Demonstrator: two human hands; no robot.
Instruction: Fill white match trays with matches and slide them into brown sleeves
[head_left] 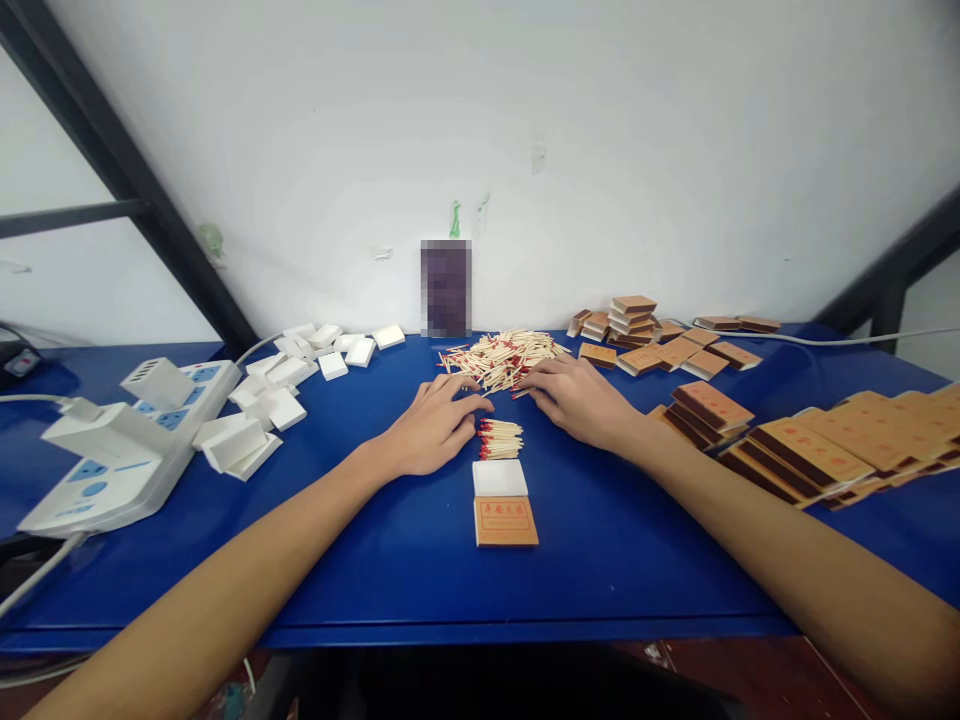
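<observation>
My left hand (437,428) rests on the blue table beside a small lined-up bundle of red-tipped matchsticks (501,439), its fingers curved and apart. My right hand (583,398) is at the right front edge of a loose heap of matchsticks (506,355). Its thumb and fingertips are pinched, with a red match tip and a bit of stick showing at them. Just in front of the bundle lies a matchbox (505,521), its white inner tray (500,478) slid partly out toward the far side.
White inner trays (281,372) lie scattered at the left, near a white power strip (142,445) with plugs and cables. Stacked orange-brown matchbox sleeves (634,318) stand at the back right, with longer rows (862,435) at the right. A pixelated dark rectangle (446,288) stands against the wall.
</observation>
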